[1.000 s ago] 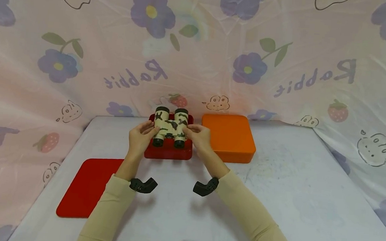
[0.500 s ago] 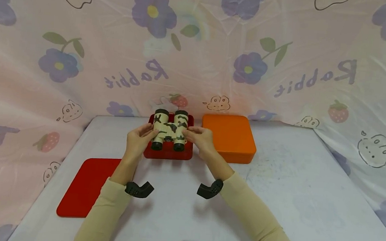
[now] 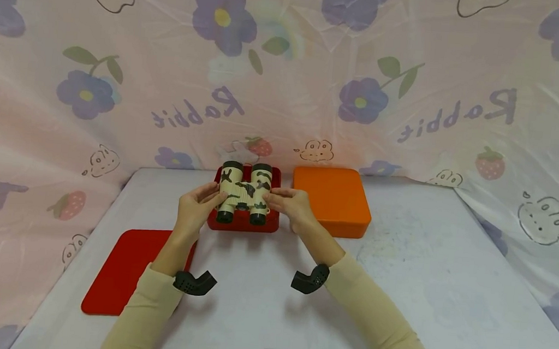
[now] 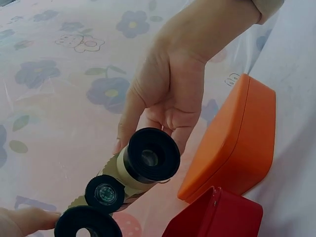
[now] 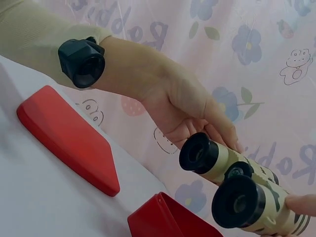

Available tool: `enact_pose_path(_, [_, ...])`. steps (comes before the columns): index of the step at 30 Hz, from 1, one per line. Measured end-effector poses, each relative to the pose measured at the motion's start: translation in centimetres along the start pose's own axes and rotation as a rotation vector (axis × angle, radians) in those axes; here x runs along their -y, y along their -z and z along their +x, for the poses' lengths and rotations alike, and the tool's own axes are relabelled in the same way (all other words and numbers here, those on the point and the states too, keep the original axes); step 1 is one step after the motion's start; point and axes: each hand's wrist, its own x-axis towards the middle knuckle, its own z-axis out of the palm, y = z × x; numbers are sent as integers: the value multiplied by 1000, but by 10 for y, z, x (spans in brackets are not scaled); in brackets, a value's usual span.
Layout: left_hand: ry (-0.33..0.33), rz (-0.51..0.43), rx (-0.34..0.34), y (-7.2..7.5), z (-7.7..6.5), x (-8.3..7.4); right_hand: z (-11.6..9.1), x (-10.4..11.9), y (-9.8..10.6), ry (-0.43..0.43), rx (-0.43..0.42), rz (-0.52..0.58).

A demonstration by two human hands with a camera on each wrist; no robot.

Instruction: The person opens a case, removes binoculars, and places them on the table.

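A pair of camouflage binoculars (image 3: pixel 243 193) is held level between both hands, over the open red box (image 3: pixel 248 228) at the back of the table. My left hand (image 3: pixel 195 207) grips the left barrel, thumb on top. On the other side my right hand (image 3: pixel 296 207) pinches the right barrel the same way. In the left wrist view the black eyepieces of the binoculars (image 4: pixel 152 155) and a small compass (image 4: pixel 105 194) between them face the camera. The right wrist view has the binoculars (image 5: pixel 239 205) above the rim of the red box (image 5: pixel 159 217), apart from it.
An orange box (image 3: pixel 332 198) with its lid on stands right of the red box, close to my right hand. A flat red lid (image 3: pixel 126 272) lies at the table's left, partly under my left forearm. A patterned curtain (image 3: pixel 286 87) hangs behind the white table (image 3: pixel 258 315).
The binoculars have shifted slightly toward me and look a little larger, both hands still holding them. My wrists have spread apart.
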Motion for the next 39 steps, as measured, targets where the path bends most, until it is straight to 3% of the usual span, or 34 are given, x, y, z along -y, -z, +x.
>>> enact_pose_path(39, [49,127,105,14,-24,0,-18,-5,11,-53,139,-59])
